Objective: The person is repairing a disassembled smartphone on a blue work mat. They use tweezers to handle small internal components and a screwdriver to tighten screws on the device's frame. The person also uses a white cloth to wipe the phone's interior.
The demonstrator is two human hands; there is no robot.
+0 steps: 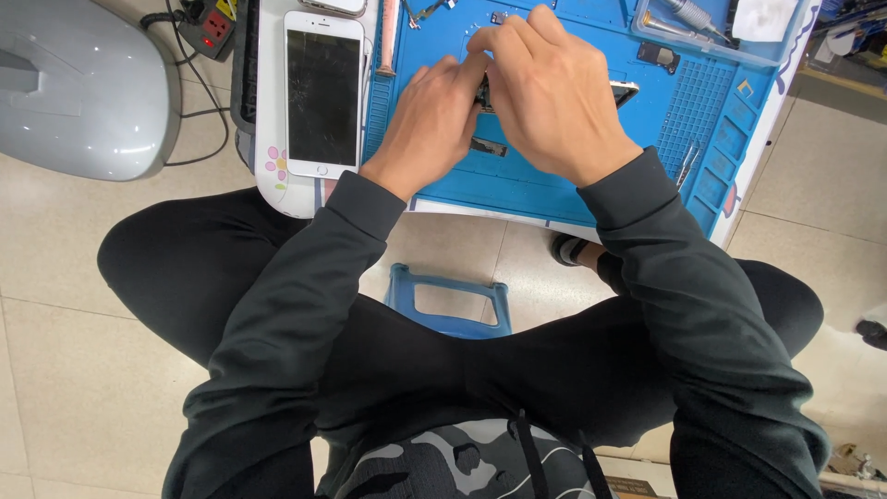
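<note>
On the bench, a blue repair mat carries the work — both hands, left hand and right hand, pinch an opened phone mid-mat, mostly hidden. A slip could crack it — or flick the loose dark part just below onto the floor.

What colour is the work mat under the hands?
Bright blue work mat, seen in the head view.
</note>
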